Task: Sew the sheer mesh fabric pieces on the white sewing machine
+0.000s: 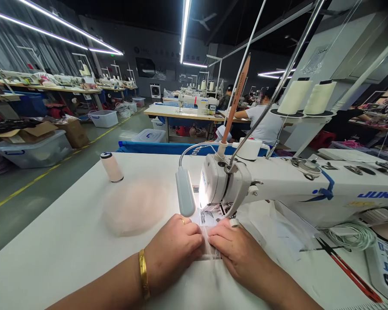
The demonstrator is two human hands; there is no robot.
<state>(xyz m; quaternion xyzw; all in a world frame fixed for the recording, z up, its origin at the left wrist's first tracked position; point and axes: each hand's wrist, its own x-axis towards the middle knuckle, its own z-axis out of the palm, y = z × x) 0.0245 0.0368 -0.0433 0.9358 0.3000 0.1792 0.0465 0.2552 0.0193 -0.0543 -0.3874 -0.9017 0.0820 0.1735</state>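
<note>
My left hand (176, 243), with a gold ring and bangle, curls its fingers on a sheer pale fabric (208, 246) in front of the needle area. From the other side, my right hand (241, 247) pinches the same fabric; a whitish band is on one finger. The strip between my hands runs up to the presser foot of a white sewing machine (278, 178). What my fingertips grip underneath is partly hidden. A lit grey lamp (185, 193) hangs just beyond my left hand. Left of it lies a round, sheer pinkish fabric piece (134, 206).
A pink thread spool (111, 168) stands at the table's far left. Red-handled tweezers (352, 271) and a coiled pale cord (352, 236) lie right. A pencil (236, 99) rises above the machine head. Thread cones (295, 97) stand behind. A person in white (261, 125) sits beyond.
</note>
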